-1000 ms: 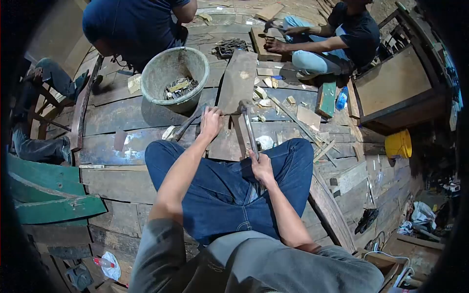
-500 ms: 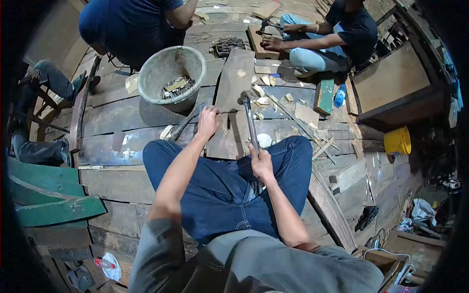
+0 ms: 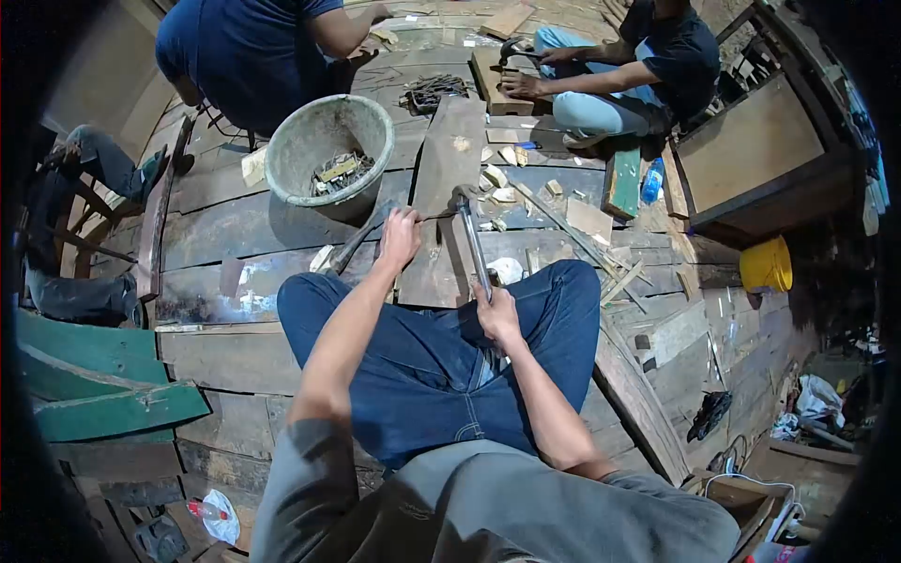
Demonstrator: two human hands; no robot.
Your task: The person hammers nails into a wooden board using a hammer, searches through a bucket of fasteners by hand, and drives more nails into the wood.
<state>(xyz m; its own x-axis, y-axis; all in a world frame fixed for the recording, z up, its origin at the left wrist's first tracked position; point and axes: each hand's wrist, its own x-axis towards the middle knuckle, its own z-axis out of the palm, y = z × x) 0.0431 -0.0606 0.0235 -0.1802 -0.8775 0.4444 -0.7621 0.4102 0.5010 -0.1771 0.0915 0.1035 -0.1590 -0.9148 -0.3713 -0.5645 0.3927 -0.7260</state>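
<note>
My right hand (image 3: 496, 314) is wrapped round the handle of a hammer (image 3: 475, 246). The hammer's head is over the board, at or very close to the right end of a thin dark rod (image 3: 437, 217). The fingers of my left hand (image 3: 401, 239) are closed around the rod's other end; whether it is a nail or a chisel I cannot tell. Both lie above a wide wooden board (image 3: 450, 150) in front of my crossed legs. Left of my left hand, a dark bar-like tool (image 3: 352, 251) rests on the floor planks.
A grey bucket (image 3: 328, 111) with metal scraps stands ahead left. Wood chips (image 3: 496, 175) and thin sticks (image 3: 572, 235) litter the right. One person (image 3: 249, 66) sits ahead; another (image 3: 610, 84) holds a hammer over a wood block. A yellow bucket (image 3: 766, 266) is at right.
The hammer head has shifted slightly left and down, from beside the rod's end to against or over it. My left hand stays nearly in place.
</note>
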